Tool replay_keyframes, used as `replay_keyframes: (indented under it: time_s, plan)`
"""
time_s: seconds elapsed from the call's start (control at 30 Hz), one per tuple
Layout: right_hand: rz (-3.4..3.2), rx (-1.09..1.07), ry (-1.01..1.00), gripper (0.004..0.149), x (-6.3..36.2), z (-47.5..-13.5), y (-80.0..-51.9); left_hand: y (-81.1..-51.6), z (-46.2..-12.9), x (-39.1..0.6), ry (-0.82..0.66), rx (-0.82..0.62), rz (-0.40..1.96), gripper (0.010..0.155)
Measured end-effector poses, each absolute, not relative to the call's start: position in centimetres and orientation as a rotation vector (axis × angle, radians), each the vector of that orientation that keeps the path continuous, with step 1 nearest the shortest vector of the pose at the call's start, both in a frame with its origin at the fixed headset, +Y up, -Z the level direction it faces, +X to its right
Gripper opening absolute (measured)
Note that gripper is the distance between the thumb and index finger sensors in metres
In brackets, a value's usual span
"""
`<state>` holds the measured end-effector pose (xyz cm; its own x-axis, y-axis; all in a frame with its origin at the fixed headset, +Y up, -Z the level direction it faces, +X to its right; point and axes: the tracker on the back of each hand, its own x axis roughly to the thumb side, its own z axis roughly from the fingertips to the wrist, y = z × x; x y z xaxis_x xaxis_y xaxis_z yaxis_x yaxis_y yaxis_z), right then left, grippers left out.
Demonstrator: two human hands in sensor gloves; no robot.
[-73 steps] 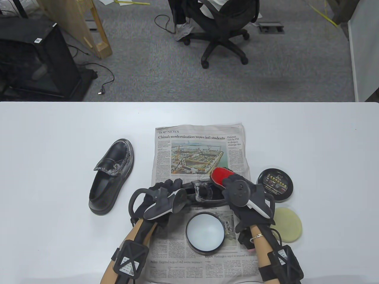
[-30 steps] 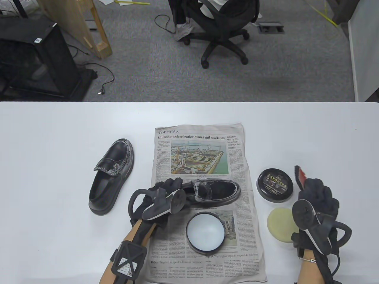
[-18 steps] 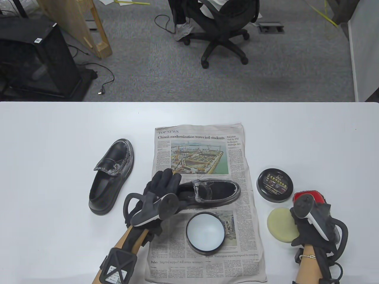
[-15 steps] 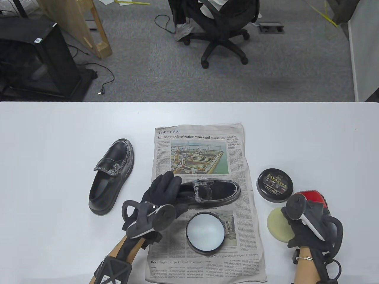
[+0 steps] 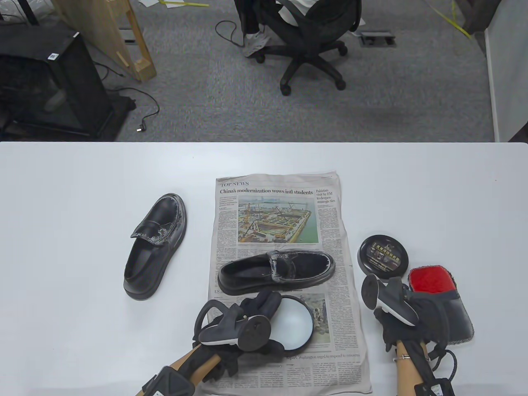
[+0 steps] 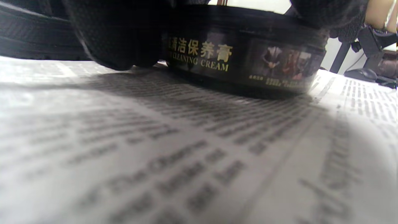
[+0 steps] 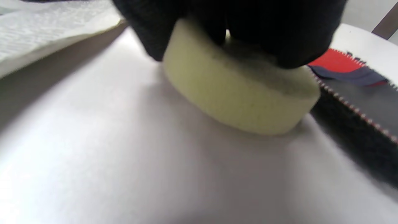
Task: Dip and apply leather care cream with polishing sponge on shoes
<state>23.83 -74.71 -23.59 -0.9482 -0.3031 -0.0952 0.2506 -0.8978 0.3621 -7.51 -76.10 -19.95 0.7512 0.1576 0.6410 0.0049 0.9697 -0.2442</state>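
Observation:
The open cream tin (image 5: 295,326) stands on the newspaper (image 5: 280,214) below a black loafer (image 5: 276,272) smeared with white cream. My left hand (image 5: 264,303) grips the tin's left rim. In the left wrist view a gloved finger (image 6: 118,37) lies against the tin's (image 6: 242,59) side. My right hand (image 5: 402,317) covers the yellow polishing sponge, which is hidden in the table view. In the right wrist view its fingers (image 7: 273,40) curl over the sponge (image 7: 236,96), which rests on the table. A second loafer (image 5: 154,243) lies to the left, off the paper.
The tin's black lid (image 5: 383,255) lies right of the newspaper. A red and black polishing mitt (image 5: 437,297) lies flat just right of my right hand, also the mitt (image 7: 357,102) beside the sponge. The table's far edge (image 5: 264,143) borders carpet with an office chair (image 5: 313,41).
My left hand let go of the loafer's heel and dropped to the cream tin. My right hand laid the red mitt down by the lid and closed over the yellow sponge.

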Motion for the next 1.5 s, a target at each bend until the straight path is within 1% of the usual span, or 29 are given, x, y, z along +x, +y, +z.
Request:
replay_keyframes:
  time_s: [0.1,0.13,0.2,0.27,0.3,0.33,0.4,0.43,0.5,0.57,0.7,0.8,0.9,0.97,1.07,1.1,1.17,1.27,1.37,1.5]
  plan:
    - [-2.787,0.208,-0.421,0.046,23.6,-23.1,-73.3,-76.1,-20.1,-7.8,-0.703,-0.242,0.095,0.108]
    - [-2.800,0.177,-0.345,0.045,23.1,-22.6,-72.3,-76.2,-20.2,-7.8,-0.698,-0.244,0.103,0.108]
    - [-2.904,0.000,-0.195,0.044,21.5,-21.5,-70.3,-76.2,-20.2,-7.9,-0.691,-0.248,0.115,0.108]
    - [-3.015,-0.346,-0.049,0.044,18.0,-19.7,-68.5,-76.3,-20.3,-7.9,-0.683,-0.254,0.129,0.108]
    - [-3.027,-0.468,-0.007,0.045,16.6,-19.1,-68.2,-76.3,-20.4,-8.0,-0.680,-0.256,0.134,0.108]
    - [-3.019,-0.644,0.033,0.045,14.4,-18.1,-68.1,-76.3,-20.4,-8.0,-0.676,-0.262,0.140,0.107]
    - [-2.926,-0.841,0.087,0.047,10.9,-16.7,-68.7,-76.4,-20.5,-8.2,-0.670,-0.269,0.152,0.107]
    - [-2.830,-0.868,0.136,0.047,9.1,-16.2,-69.5,-76.5,-20.6,-8.3,-0.667,-0.275,0.161,0.107]
    - [-2.622,-0.863,0.195,0.047,6.9,-15.6,-71.1,-76.6,-20.5,-8.3,-0.667,-0.277,0.161,0.107]
    - [-2.555,-0.928,0.197,0.047,5.4,-15.2,-72.5,-76.6,-20.5,-8.3,-0.668,-0.273,0.157,0.107]
    - [-2.507,-0.937,0.178,0.050,4.6,-15.6,-74.2,-76.6,-20.8,-8.3,-0.665,-0.280,0.164,0.107]
    - [-2.585,-0.948,0.089,0.049,5.0,-16.2,-74.7,-76.6,-20.8,-8.3,-0.661,-0.281,0.166,0.108]
    - [-2.679,-0.937,0.003,0.045,5.2,-17.1,-74.4,-76.5,-20.8,-8.2,-0.657,-0.280,0.157,0.108]
    - [-2.782,-0.941,-0.015,0.041,5.7,-17.6,-74.3,-76.5,-20.8,-8.2,-0.653,-0.273,0.145,0.107]
    - [-2.855,-1.007,-0.078,0.041,6.0,-17.6,-73.7,-76.5,-20.8,-8.2,-0.652,-0.265,0.141,0.107]
    - [-2.869,-1.046,-0.139,0.041,5.8,-17.3,-73.6,-76.5,-20.8,-8.1,-0.652,-0.262,0.138,0.108]
    - [-2.806,-1.029,-0.110,0.041,5.5,-17.2,-73.6,-76.4,-20.9,-8.1,-0.657,-0.261,0.126,0.110]
    - [-2.888,-1.009,-0.179,0.041,5.8,-17.7,-74.0,-76.4,-20.9,-8.1,-0.650,-0.257,0.131,0.109]
    - [-2.902,-0.985,-0.170,0.042,5.8,-17.9,-74.0,-76.4,-20.9,-8.1,-0.645,-0.259,0.133,0.109]
    - [-2.898,-1.000,-0.091,0.044,6.1,-17.6,-73.6,-75.9,-20.9,-7.8,-0.678,-0.284,0.094,0.108]
